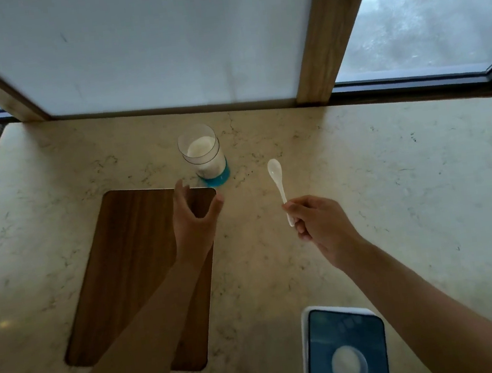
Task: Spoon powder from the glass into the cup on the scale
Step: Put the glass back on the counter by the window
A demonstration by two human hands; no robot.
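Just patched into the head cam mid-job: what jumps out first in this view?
The blue-based glass of white powder stands at the back of the marble counter, with the open left hand just short of it, above the wooden board. The right hand holds a white spoon bowl-up, right of the glass. At the bottom edge, the scale carries a clear cup holding something white.

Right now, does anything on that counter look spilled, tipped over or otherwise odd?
Nothing stands out. The glass stands upright with its white powder inside, the cup sits on the scale, and no powder shows on the marble counter. The right hand holds the white spoon; the left hand is open near the glass.
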